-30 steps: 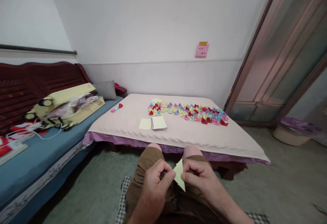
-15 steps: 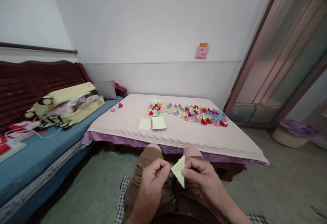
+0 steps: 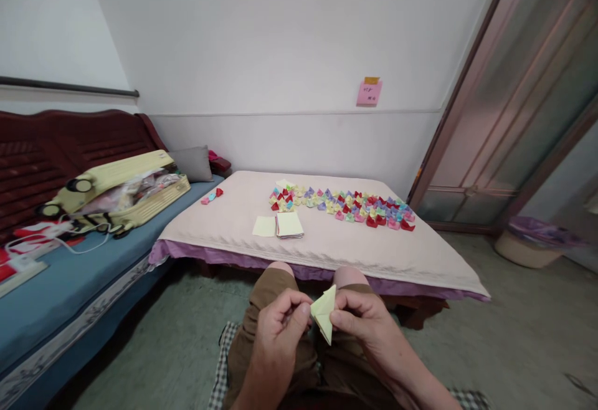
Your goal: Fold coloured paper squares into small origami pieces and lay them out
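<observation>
Over my lap I hold a small folded pale-yellow paper (image 3: pixel 323 314), a pointed, roughly triangular shape with a crease across it. My right hand (image 3: pixel 367 316) pinches its right side between thumb and forefinger. At its left corner, my left hand (image 3: pixel 283 326) has thumb and forefinger closed on the tip; the fingertips partly cover that corner. On the cloth-covered table ahead lie a stack of square paper sheets (image 3: pixel 289 225) and a single yellow sheet (image 3: pixel 264 226) beside it. Behind them spreads a large group of folded paper pieces (image 3: pixel 346 204) in many colours.
A few folded pieces (image 3: pixel 212 195) lie at the table's left. An open yellow suitcase (image 3: pixel 126 195) rests on the blue-covered bench (image 3: pixel 140 254). A pink note (image 3: pixel 369 93) is taped to the wall. To the right stands a lined bin (image 3: pixel 532 251).
The folded paper has turned slightly between my fingers, and its lower edge now shows separated layers. Both hands keep nearly the same place and grip.
</observation>
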